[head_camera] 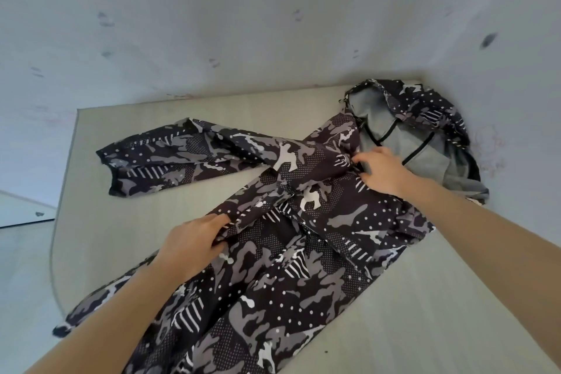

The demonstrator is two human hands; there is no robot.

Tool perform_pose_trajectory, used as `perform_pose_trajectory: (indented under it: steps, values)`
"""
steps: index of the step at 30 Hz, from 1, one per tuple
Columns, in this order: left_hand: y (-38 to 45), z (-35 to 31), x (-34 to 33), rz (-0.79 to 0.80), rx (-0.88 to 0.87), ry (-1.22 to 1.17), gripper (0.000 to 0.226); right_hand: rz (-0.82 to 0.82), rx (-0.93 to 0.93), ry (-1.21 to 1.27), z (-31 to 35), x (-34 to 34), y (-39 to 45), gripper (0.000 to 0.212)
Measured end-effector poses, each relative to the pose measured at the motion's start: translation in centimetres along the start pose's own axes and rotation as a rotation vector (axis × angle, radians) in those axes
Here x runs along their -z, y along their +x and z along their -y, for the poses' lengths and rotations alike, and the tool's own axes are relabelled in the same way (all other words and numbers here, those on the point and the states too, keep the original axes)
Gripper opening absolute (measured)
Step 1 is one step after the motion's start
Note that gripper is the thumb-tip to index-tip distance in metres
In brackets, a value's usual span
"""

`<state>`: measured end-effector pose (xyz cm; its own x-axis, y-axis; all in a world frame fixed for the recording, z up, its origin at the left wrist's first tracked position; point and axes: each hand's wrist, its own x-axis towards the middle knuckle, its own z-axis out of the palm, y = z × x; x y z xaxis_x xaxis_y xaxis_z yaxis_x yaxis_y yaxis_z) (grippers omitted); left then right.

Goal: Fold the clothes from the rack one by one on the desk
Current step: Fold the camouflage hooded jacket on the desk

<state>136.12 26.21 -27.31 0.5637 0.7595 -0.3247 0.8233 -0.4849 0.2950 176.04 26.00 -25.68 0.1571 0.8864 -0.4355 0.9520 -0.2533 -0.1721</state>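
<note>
A dark camouflage hooded jacket [303, 252] lies spread across the pale desk [425, 313]. Its grey-lined hood [425, 136] points to the far right corner. One sleeve [170, 161] stretches out to the left. My left hand [191, 240] pinches a fold of the jacket's left side edge. My right hand [382, 170] grips the fabric near the collar, just below the hood's opening. The jacket's lower part runs off the bottom of the view.
White walls [243, 24] with dark smudges stand close behind the desk and on its right. The desk's left edge [65, 191] drops to a light floor. Bare desk surface shows at the near right and far left.
</note>
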Motion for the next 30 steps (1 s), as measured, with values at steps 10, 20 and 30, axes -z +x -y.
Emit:
perform_pose_trajectory:
  steps: [10, 20, 30]
  values:
    - [-5.4, 2.1, -0.6, -0.091, -0.138, 0.264, 0.084, -0.113, -0.038, -0.253, 5.9, 1.9, -1.4, 0.07]
    - [-8.0, 2.5, -0.9, -0.152, -0.153, 0.248, 0.091, -0.187, 0.712, -0.575, 15.2, -1.6, -3.6, 0.048]
    - [-10.4, 0.5, -1.1, -0.048, -0.249, 0.267, 0.069, -0.33, 0.728, -0.522, 12.6, -2.2, -6.5, 0.025]
